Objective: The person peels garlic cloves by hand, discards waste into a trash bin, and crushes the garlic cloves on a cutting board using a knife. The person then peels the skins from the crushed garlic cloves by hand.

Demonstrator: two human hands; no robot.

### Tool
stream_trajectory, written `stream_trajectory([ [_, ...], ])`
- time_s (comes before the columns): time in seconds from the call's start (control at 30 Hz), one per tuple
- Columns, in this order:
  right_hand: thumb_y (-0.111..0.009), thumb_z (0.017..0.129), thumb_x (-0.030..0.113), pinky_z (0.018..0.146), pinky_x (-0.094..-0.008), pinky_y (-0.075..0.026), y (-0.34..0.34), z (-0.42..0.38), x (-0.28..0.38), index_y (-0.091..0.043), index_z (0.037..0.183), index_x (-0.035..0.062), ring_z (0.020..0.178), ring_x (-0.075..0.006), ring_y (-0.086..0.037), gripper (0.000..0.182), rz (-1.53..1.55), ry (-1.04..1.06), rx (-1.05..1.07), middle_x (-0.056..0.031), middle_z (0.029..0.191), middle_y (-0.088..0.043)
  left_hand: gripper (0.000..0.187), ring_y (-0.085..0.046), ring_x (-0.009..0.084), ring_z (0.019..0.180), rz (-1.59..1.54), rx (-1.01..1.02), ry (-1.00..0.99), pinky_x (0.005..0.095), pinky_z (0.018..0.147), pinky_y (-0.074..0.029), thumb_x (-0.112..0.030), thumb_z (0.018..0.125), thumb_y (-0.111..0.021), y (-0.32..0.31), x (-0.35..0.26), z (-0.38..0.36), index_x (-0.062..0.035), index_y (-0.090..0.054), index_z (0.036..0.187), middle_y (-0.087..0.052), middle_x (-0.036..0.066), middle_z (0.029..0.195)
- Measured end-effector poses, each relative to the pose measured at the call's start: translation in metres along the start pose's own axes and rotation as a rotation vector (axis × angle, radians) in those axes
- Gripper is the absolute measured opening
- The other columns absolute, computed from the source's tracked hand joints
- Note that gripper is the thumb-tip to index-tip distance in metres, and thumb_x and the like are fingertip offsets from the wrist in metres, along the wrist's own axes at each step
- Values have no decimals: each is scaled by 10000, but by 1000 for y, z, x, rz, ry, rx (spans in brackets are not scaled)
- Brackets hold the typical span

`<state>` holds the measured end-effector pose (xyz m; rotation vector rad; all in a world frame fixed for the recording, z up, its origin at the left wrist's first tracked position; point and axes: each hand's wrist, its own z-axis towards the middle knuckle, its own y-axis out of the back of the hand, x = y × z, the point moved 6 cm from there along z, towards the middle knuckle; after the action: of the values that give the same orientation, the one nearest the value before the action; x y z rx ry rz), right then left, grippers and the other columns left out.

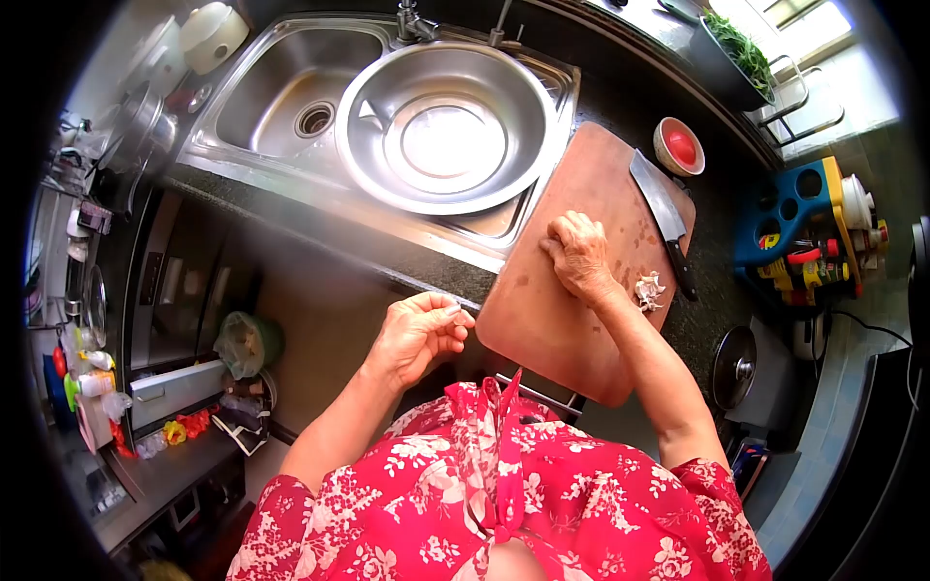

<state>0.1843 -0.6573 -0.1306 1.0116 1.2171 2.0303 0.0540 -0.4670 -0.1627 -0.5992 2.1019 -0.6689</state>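
Brown under the right hand (578, 254), a rounded rectangular cutting board (547, 310) lies on the dark speckled surface (446, 272); that hand's fingers are curled down, their contents hidden. The left hand (421, 339) pinches thumb to fingers beside the board; whether it grips anything, I cannot tell. White, papery garlic pieces (648, 290) and a black-handled steel knife (661, 205) lie on the board, near a round steel basin (446, 126). Writing on yellow-and-red packages (804, 275) is too small to read.
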Motion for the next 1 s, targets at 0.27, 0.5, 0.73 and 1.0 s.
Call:
stream_trajectory([
  [0.27, -549, 820, 46, 507, -296, -445, 25, 3, -36, -528, 767, 24, 598, -130, -543, 61, 691, -504, -103, -42, 686, -557, 55, -606, 168, 677, -55, 30, -11, 274, 597, -528, -46, 848, -538, 12, -15, 0, 2, -560, 863, -614, 148, 838],
  [0.5, -527, 842, 35, 468, -250, -471, 31, -17, -32, -513, 746, 7, 526, -104, -526, 101, 1282, -711, -191, -65, 682, -562, 63, -610, 170, 690, -75, 62, -15, 276, 609, -531, -45, 854, -531, 15, -27, 3, 2, -561, 881, -614, 149, 857],
  [0.73, -525, 736, 30, 638, -364, -460, -16, 34, 34, -584, 760, 46, 709, -284, -563, 66, 93, 18, 69, -92, 762, -576, 97, -613, 170, 701, -52, 61, -37, 279, 624, -532, -47, 855, -531, 16, -28, -1, 10, -570, 923, -616, 144, 863],
  [1.0, -541, 687, 44, 645, -377, -509, -60, 60, 59, -657, 707, 44, 748, -294, -636, 117, -405, 111, 499, -154, 762, -643, 108, -612, 183, 756, -171, 2, -131, 297, 668, -519, -56, 872, -502, 20, -30, -17, 13, -559, 933, -613, 152, 898],
])
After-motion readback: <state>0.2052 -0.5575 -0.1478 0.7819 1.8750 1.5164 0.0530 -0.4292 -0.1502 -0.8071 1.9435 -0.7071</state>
